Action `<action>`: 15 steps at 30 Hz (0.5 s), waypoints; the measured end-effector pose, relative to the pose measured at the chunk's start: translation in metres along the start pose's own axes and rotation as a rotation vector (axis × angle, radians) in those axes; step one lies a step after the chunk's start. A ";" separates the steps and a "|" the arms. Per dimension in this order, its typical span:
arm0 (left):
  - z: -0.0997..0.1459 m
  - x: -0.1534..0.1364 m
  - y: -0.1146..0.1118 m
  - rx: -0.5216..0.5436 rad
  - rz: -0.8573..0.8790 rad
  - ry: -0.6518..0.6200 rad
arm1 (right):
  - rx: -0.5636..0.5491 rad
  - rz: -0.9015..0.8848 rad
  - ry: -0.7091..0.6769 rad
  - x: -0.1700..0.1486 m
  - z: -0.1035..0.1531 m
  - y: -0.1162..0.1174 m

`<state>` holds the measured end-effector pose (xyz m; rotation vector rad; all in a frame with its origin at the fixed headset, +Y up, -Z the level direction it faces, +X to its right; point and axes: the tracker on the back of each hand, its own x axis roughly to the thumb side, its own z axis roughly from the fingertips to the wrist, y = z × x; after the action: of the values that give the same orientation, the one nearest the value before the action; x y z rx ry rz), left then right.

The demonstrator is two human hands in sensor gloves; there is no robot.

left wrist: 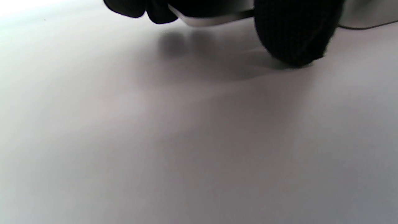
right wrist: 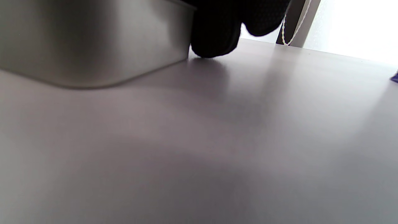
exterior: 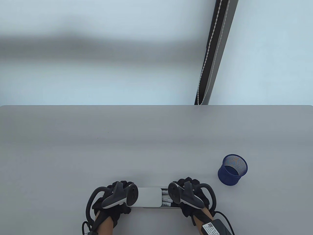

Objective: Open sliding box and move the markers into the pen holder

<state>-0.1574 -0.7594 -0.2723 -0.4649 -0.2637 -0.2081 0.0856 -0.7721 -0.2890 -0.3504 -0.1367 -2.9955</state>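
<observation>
The sliding box (exterior: 149, 197) lies near the table's front edge, between both gloved hands. Its white lid sits a little to the left, and a gap at the right end shows markers (exterior: 165, 198) with black-and-white labels. My left hand (exterior: 123, 195) grips the box's left end; in the left wrist view its thumb (left wrist: 295, 34) and fingers (left wrist: 140, 7) flank the lid's edge (left wrist: 211, 20). My right hand (exterior: 185, 194) holds the right end, its fingers (right wrist: 217, 34) against the box's metal wall (right wrist: 93, 40). The blue mesh pen holder (exterior: 232, 169) stands upright to the right.
The grey table (exterior: 122, 146) stretches back to its far edge. A dark post with a white beaded cord (exterior: 210, 53) rises behind it. A cable and a labelled pack (exterior: 215, 226) trail from my right wrist.
</observation>
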 end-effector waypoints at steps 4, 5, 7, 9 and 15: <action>0.000 0.000 0.000 -0.003 0.001 0.001 | 0.012 0.032 -0.018 0.003 -0.001 -0.001; 0.000 0.000 0.000 -0.004 0.001 0.002 | 0.012 0.042 -0.016 0.004 -0.001 -0.001; 0.000 0.000 0.000 -0.004 0.003 0.003 | 0.010 0.062 -0.030 0.004 -0.001 -0.001; 0.000 0.000 0.000 -0.005 0.005 0.003 | 0.005 0.077 -0.041 0.005 -0.001 -0.002; -0.001 -0.001 0.000 -0.005 0.008 0.005 | -0.021 0.127 -0.077 0.007 0.001 -0.004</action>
<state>-0.1582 -0.7597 -0.2732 -0.4702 -0.2566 -0.2022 0.0783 -0.7694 -0.2871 -0.4594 -0.0862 -2.8612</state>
